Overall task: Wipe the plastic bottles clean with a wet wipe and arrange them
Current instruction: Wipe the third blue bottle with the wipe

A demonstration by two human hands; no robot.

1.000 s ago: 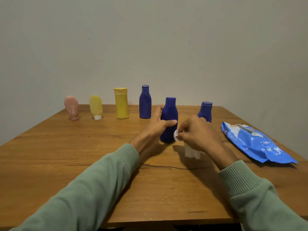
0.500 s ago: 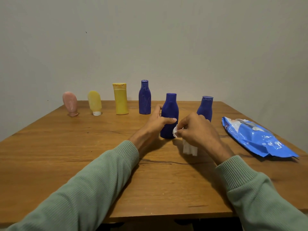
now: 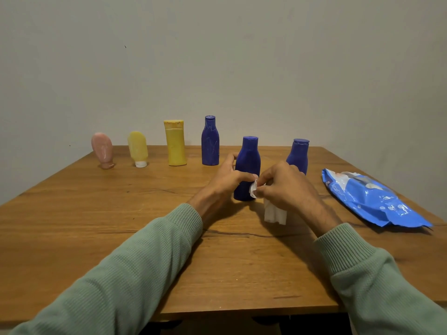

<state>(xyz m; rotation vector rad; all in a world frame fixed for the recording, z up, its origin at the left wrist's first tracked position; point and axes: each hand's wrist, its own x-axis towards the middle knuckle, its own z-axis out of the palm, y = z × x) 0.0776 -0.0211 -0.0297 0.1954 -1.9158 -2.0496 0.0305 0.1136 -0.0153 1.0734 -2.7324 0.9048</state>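
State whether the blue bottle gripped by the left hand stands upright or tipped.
Upright: the blue bottle stands base-down on the table, cap uppermost, with the left hand gripping its side.

Wood table [image 3: 72, 226]: 6 bottles [image 3: 210, 143] upright, blue wipes pkt [image 3: 372, 201].

A single head-worn wide-angle view looks forward and slightly down over the table [image 3: 84, 238] toward the far wall [image 3: 242, 56]. It sits close at the near edge: the left sleeve [image 3: 125, 274] and right sleeve [image 3: 377, 286] fill the bottom corners; left hand [image 3: 227, 180], right hand [image 3: 287, 187], bottle [image 3: 248, 160] and wipe [image 3: 274, 215] fall mid-frame.
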